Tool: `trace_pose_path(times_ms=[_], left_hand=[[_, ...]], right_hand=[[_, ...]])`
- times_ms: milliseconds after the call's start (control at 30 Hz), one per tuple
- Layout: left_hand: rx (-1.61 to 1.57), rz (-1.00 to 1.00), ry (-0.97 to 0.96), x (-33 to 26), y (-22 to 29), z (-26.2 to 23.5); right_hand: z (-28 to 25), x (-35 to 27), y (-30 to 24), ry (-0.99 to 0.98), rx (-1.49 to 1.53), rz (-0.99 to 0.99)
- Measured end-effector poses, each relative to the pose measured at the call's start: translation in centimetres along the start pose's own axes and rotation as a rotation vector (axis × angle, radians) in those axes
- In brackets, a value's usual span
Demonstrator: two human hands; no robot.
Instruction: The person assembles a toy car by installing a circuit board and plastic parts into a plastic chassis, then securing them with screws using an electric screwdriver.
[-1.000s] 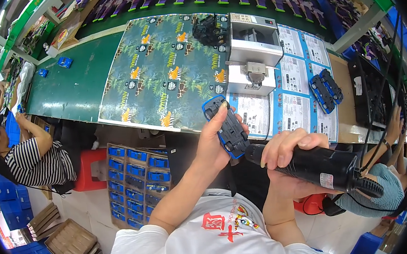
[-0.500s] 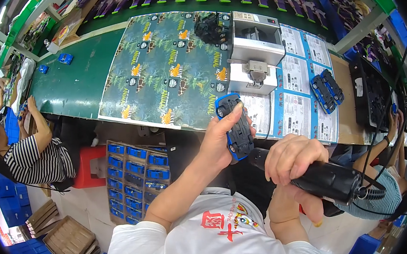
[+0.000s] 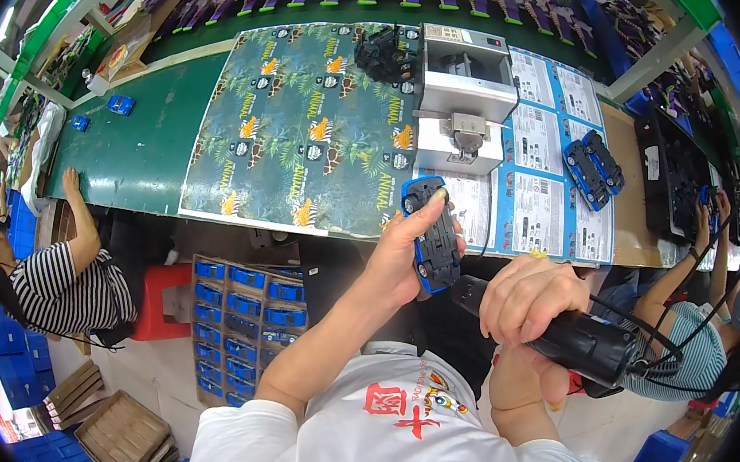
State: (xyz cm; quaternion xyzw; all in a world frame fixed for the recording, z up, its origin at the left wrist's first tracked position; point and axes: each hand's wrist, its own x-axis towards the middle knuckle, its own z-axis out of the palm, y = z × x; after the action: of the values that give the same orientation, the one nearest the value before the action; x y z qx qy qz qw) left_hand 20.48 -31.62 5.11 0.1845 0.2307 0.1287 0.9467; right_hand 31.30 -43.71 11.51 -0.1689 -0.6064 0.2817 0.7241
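Note:
My left hand [image 3: 403,254] is closed round a blue toy car [image 3: 436,241], its black underside facing up and the thumb lying on its far end. My right hand [image 3: 533,300] grips a black electric screwdriver [image 3: 581,340], whose cord trails off to the right. The tool's front end points at the near end of the car; whether it touches cannot be made out. Past the car stands a metal screw feeder machine [image 3: 464,97]. Two more blue toy cars [image 3: 594,169] lie wheels-up side by side on the printed sheets to the right.
A partitioned tray [image 3: 245,323] of blue cars stands left below the green table [image 3: 122,152]. A striped-shirt co-worker [image 3: 58,279] sits on a red stool [image 3: 163,300]. Black bin [image 3: 676,166] and another co-worker [image 3: 674,335] are at right. Empty wooden trays [image 3: 127,441] lie lower left.
The car and my left hand have shifted slightly. The screwdriver's rear end has swung a little toward me and left. The left co-worker's hand now rests on the table edge.

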Motion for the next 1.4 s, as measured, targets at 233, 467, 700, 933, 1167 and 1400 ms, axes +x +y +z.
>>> trace_pose_path(times_ms=[233,467,700,933,1167,1400], left_hand=[[0.068,0.016,-0.027,0.0,-0.5,-0.6],[0.025,-0.022,-0.034,-0.1,-0.3,-0.7],[0.000,-0.086,-0.081,0.4,-0.2,-1.8],[-0.004,-0.056,-0.127,0.6,0.0,-2.6],[-0.024,-0.022,-0.193,0.7,0.4,-2.4],[1.632,1.105,0.020,2.6,9.4,-3.8]], right_hand=[[0.1,0.1,0.3,-0.029,0.015,-0.006],[0.0,1.6,0.1,-0.164,0.013,0.071],[0.1,1.6,-0.4,-0.090,0.082,-0.001],[-1.1,0.8,-2.2,0.012,0.003,-0.045],[-1.4,0.3,-1.9,0.051,0.006,-0.047],[-1.7,-1.7,-2.0,0.240,-0.032,-0.028]])
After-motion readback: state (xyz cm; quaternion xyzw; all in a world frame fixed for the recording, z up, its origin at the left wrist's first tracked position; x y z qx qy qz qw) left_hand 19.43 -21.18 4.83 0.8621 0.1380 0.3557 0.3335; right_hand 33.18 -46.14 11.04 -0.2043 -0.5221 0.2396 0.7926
